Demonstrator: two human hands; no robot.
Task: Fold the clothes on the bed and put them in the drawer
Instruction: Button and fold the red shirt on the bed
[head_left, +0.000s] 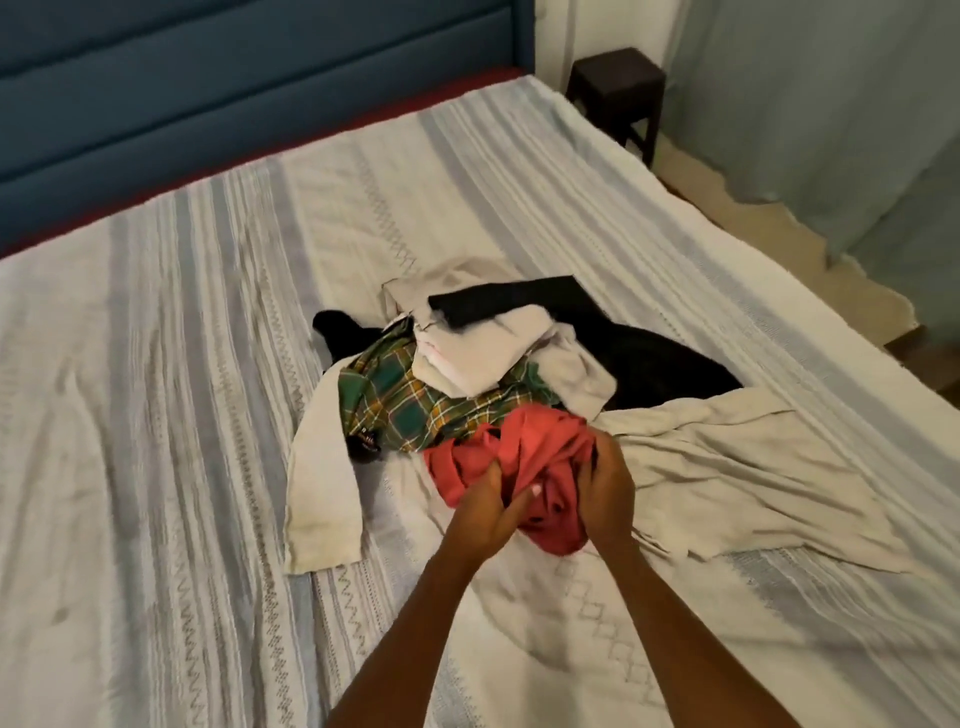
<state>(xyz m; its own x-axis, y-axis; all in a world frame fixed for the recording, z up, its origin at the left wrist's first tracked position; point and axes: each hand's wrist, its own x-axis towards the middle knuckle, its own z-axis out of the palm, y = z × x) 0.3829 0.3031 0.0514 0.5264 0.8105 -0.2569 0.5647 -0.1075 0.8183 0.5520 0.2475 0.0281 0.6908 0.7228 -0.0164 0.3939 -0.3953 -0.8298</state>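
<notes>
Gripping bunched red garment (524, 462), both hands.

Both hands reach into a pile of clothes on the bed (182, 364), which is covered by a striped white and grey-blue spread. The left hand (488, 512) and the right hand (608, 488) grip a crumpled red garment (524, 441) at the near edge of the pile, fingers curled into its folds. Just behind it lies a green plaid garment (400, 400), with folded pale cloths (467, 353) stacked on top and a black garment (660, 358) spread to the right. A beige cloth (727, 467) trails off towards the right. A blue padded headboard (208, 93) stands behind, and a dark stool (618, 88) sits beside the bed near a pale curtain (831, 130).
</notes>
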